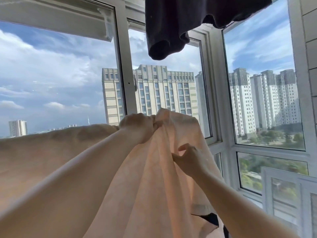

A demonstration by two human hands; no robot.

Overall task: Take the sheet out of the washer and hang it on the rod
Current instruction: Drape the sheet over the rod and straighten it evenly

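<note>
A pale peach sheet hangs in long folds in front of me and spreads away to the left at chest height. The rod under it is hidden by the fabric. My left hand grips a bunched fold at the sheet's top edge. Lower and to the right, my right hand pinches a fold of the sheet between thumb and fingers. The washer is out of view.
A dark garment hangs overhead at top centre. White-framed windows fill the wall ahead, with an open sash at lower right. Tiled wall stands at the far right. Tall buildings and sky lie outside.
</note>
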